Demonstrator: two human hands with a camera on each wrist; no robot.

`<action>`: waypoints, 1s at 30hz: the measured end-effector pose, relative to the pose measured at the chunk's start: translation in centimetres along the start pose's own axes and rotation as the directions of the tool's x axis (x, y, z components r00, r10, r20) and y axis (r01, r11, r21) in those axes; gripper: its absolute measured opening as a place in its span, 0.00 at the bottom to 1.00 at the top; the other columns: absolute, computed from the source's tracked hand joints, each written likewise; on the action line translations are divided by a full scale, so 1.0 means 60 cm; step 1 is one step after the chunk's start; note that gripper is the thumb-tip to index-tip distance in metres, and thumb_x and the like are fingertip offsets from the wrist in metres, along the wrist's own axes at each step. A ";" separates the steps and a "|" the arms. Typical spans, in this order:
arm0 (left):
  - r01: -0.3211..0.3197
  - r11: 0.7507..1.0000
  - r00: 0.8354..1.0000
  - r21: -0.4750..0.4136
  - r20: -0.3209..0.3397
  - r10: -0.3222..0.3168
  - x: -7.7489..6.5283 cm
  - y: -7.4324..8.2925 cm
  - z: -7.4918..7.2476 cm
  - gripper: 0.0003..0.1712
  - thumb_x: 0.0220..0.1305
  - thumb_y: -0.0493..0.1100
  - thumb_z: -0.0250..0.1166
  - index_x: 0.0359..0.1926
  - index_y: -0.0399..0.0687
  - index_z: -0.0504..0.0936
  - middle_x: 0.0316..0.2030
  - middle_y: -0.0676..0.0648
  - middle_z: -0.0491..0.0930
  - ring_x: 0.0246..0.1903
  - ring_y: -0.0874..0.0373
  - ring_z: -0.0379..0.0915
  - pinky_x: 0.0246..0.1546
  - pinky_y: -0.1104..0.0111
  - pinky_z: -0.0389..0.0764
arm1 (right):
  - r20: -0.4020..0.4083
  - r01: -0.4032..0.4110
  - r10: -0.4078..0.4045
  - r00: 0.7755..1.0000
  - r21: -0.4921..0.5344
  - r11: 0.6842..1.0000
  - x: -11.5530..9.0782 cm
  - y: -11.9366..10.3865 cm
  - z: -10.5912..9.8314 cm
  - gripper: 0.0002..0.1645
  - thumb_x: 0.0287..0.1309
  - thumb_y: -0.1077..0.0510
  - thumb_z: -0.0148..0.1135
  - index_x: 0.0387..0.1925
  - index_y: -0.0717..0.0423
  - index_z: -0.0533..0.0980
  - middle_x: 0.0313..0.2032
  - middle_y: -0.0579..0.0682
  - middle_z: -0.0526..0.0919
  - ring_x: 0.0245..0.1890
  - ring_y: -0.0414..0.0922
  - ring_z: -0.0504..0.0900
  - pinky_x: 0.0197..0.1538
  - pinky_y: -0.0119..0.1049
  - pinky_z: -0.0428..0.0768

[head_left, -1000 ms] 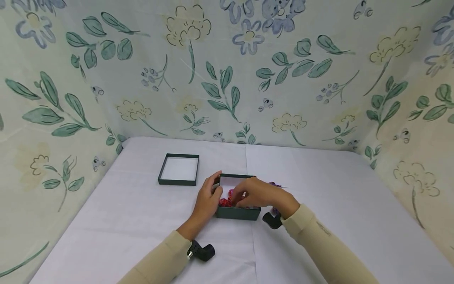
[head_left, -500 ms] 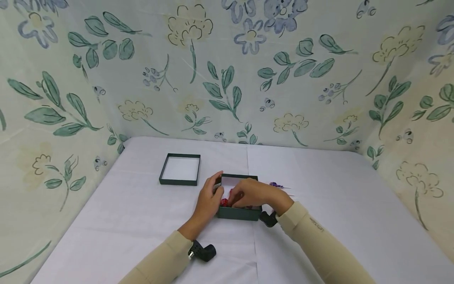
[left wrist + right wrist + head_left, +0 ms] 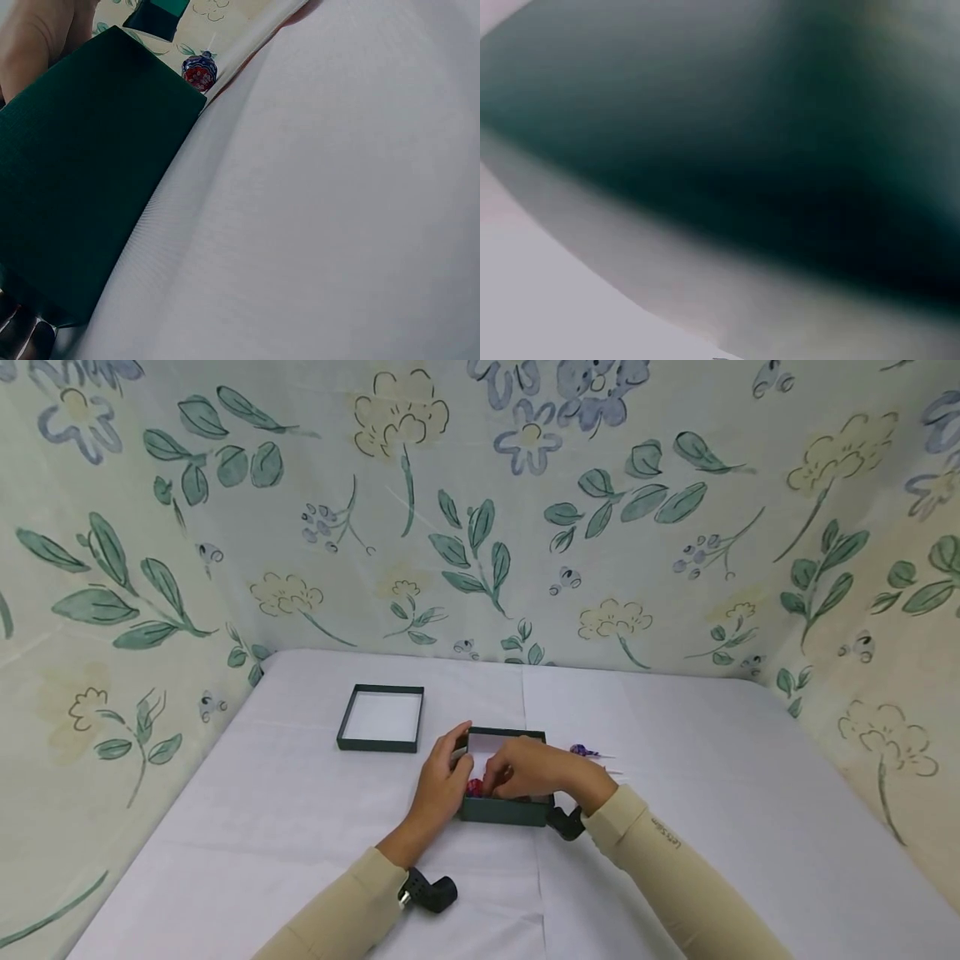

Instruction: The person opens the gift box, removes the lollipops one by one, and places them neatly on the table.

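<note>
My left hand (image 3: 441,779) grips the left side of a dark green box (image 3: 504,812), its thumb at the rim. Its fingers also show at the box's lower corner in the left wrist view. My right hand (image 3: 536,768) reaches into the box from the right with bent fingers, close to a red-wrapped lollipop (image 3: 475,787). Its fingertips are hidden below the front wall, and I cannot tell whether they hold a lollipop. To the right of the box lies a purple-wrapped lollipop (image 3: 579,750) with a white stick. The right wrist view is a dark green blur.
The box's lid (image 3: 380,745), green-edged and white inside, lies at the back left of the white-covered table (image 3: 675,777). More white sticks show beside my right wrist. A floral cloth (image 3: 480,460) hangs behind and on both sides.
My right hand has shifted slightly left and lower within the box, covering more of the red lollipops. The purple lollipop by the wrist shows more fully. The left hand keeps its hold.
</note>
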State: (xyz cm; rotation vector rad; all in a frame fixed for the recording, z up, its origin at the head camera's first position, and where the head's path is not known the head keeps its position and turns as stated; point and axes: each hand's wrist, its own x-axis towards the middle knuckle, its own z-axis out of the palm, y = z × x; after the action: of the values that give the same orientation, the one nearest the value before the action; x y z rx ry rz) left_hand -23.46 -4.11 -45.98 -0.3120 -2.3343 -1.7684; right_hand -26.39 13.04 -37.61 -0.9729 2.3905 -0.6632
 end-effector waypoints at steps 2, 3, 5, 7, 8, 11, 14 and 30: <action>0.002 1.000 1.000 -0.001 0.003 -0.002 0.002 0.000 0.000 0.28 0.67 0.39 0.50 0.69 0.53 0.66 0.61 0.49 0.69 0.60 0.56 0.67 0.61 0.59 0.70 | -0.016 0.005 -0.005 1.000 -0.005 1.000 0.000 0.002 -0.001 0.11 0.55 0.66 0.63 0.32 0.47 0.86 0.33 0.43 0.85 0.33 0.37 0.81 0.42 0.33 0.82; 0.001 1.000 1.000 -0.001 0.004 -0.001 0.003 0.001 0.000 0.29 0.67 0.39 0.50 0.69 0.52 0.66 0.61 0.49 0.69 0.61 0.56 0.67 0.61 0.59 0.70 | -0.023 0.009 -0.009 1.000 -0.006 1.000 -0.001 0.003 -0.002 0.11 0.55 0.66 0.63 0.32 0.47 0.86 0.33 0.44 0.85 0.33 0.37 0.81 0.43 0.34 0.82; -0.001 1.000 1.000 -0.002 0.004 0.001 0.004 0.002 0.001 0.29 0.67 0.39 0.50 0.69 0.51 0.66 0.61 0.49 0.69 0.61 0.55 0.67 0.61 0.59 0.70 | -0.034 0.015 -0.015 0.999 -0.007 1.000 -0.001 0.004 -0.002 0.10 0.55 0.66 0.63 0.33 0.49 0.85 0.33 0.44 0.85 0.34 0.37 0.81 0.44 0.34 0.82; -0.003 1.000 1.000 0.000 0.003 0.003 0.006 0.002 0.001 0.29 0.67 0.39 0.50 0.69 0.50 0.66 0.61 0.48 0.69 0.61 0.55 0.67 0.61 0.59 0.70 | -0.043 0.024 -0.024 0.999 -0.006 1.000 -0.001 0.005 -0.002 0.09 0.56 0.66 0.63 0.34 0.50 0.85 0.33 0.45 0.85 0.34 0.37 0.81 0.44 0.35 0.82; -0.004 1.000 1.000 0.001 0.002 0.004 0.006 0.001 0.001 0.29 0.67 0.39 0.51 0.69 0.50 0.66 0.61 0.48 0.69 0.61 0.55 0.67 0.61 0.59 0.70 | -0.045 0.028 -0.028 0.999 -0.005 1.000 -0.001 0.005 -0.003 0.09 0.56 0.66 0.63 0.34 0.51 0.85 0.33 0.45 0.85 0.34 0.37 0.81 0.44 0.35 0.82; -0.004 1.000 1.000 0.006 -0.003 0.004 0.007 0.002 0.001 0.29 0.67 0.39 0.51 0.69 0.50 0.66 0.61 0.48 0.69 0.60 0.55 0.67 0.61 0.59 0.70 | -0.048 0.034 -0.034 0.998 -0.009 0.999 -0.001 0.003 -0.003 0.09 0.57 0.65 0.63 0.35 0.52 0.85 0.33 0.46 0.85 0.34 0.37 0.81 0.45 0.35 0.82; 0.001 1.000 1.000 0.007 -0.003 -0.001 0.006 0.002 -0.001 0.28 0.67 0.39 0.50 0.68 0.51 0.66 0.61 0.48 0.69 0.60 0.55 0.67 0.61 0.59 0.70 | -0.041 0.026 -0.026 0.999 -0.018 1.000 0.001 0.002 -0.003 0.08 0.57 0.64 0.63 0.35 0.52 0.85 0.33 0.46 0.85 0.33 0.37 0.80 0.44 0.34 0.81; -0.034 0.999 0.999 0.005 -0.024 0.034 0.003 -0.007 0.002 0.29 0.65 0.37 0.51 0.68 0.53 0.67 0.60 0.47 0.70 0.59 0.54 0.69 0.58 0.58 0.72 | -0.015 0.073 -0.074 0.997 -0.042 0.996 0.019 -0.012 0.015 0.08 0.55 0.63 0.67 0.37 0.51 0.86 0.33 0.40 0.86 0.32 0.31 0.81 0.41 0.27 0.79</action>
State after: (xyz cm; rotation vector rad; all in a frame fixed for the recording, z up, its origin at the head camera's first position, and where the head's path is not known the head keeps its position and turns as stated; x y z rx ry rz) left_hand -23.78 -4.12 -46.35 -0.3259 -2.3031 -1.7408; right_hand -26.25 11.53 -38.17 -1.0812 2.4007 -0.6531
